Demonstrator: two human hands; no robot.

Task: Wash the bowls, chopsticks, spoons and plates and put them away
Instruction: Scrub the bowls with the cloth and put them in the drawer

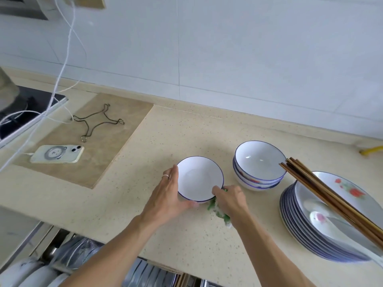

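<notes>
Sitting between both hands, the bowl [200, 179] is gripped by the left hand [165, 193]; the right hand [230, 200] clutches a cloth [219, 212].

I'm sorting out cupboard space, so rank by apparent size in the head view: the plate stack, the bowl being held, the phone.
1. plate stack, though it sits nearest the camera
2. bowl gripped by the left hand
3. phone, farther away

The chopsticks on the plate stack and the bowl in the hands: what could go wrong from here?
1. The chopsticks lie loose across the plate stack, tips past its rim; a bump could roll them off.
2. The left hand holds the single bowl only at its rim while the right hand wipes with the cloth; it may slip.
3. The phone could get splashed.
</notes>
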